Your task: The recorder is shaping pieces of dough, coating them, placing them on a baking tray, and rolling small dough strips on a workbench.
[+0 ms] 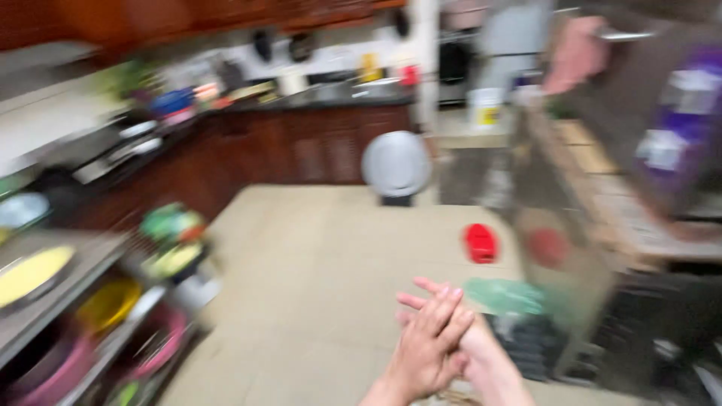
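The left hand (429, 346) lies across the right hand (470, 353) low in the blurred view, palms pressed together with fingers stretched out flat, neither one clenched and neither grasping anything; the right hand is mostly hidden under the left, only its fingertips and wrist showing. Below and around them spreads a pale tiled floor (316, 256), bare through its middle. Just right of the hands a greenish bag (504, 295) lies on the floor, with a dark crate-like thing (530, 342) beside it, too smeared to identify. Farther off on the floor sits one red object (480, 243), and beyond it one round grey bin (395, 165) stands against dark brown lower cabinets (301, 146). One white bucket (485, 107) stands in the passage behind. A dark countertop (323, 96) runs along the back wall, crowded with small coloured items that cannot be counted through the blur. On the left, a metal shelf rack (83, 278) holds plates and bowls: one yellow plate (30, 274) on top, one yellow bowl (109, 303) beneath, and pink basins (162, 346) lower down. On the right a wooden counter (602, 188) runs away from the camera.
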